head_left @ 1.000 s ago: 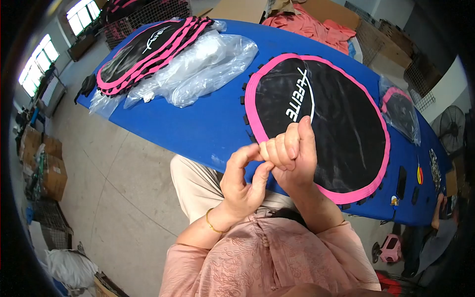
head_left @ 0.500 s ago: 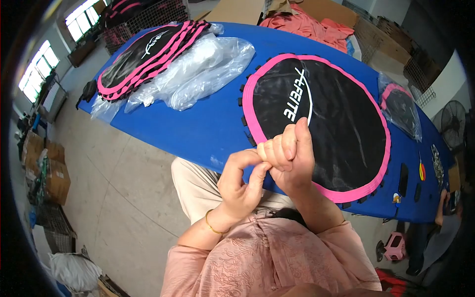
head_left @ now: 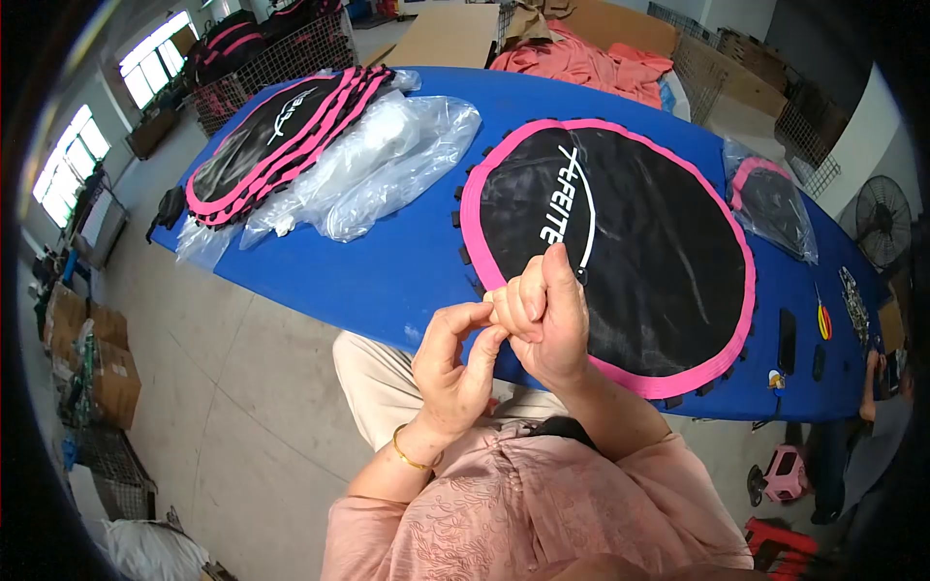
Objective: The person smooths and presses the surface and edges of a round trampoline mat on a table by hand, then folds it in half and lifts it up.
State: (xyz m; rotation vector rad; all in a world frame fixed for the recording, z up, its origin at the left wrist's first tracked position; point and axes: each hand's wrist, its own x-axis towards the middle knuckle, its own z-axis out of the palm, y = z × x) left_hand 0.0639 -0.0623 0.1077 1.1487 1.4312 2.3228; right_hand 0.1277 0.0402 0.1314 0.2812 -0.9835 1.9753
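My left hand (head_left: 453,366) and my right hand (head_left: 544,324) meet in front of my body, above the table's near edge. The left thumb and forefinger pinch together at the little-finger side of the right hand; whatever lies between them is too small or hidden. My right fingers are curled into the palm with the thumb raised, and their contents are hidden. Just beyond lies a round black trampoline mat (head_left: 668,261) with a pink border, white lettering and black loops around its edge. The right hand overlaps my view of its near-left part.
Similar pink-edged mats (head_left: 254,136) are stacked on the blue table (head_left: 339,281) at the left, beside clear plastic bags (head_left: 402,160). A bagged mat (head_left: 770,198), a black phone-like object (head_left: 788,341) and a yellow-red tool (head_left: 823,321) are at the right. Another person's hand (head_left: 872,373) rests near the right edge.
Both hands have shifted slightly left and down in view, still together in the same pose. The view itself has tilted a little; the mats have stayed in place on the table.
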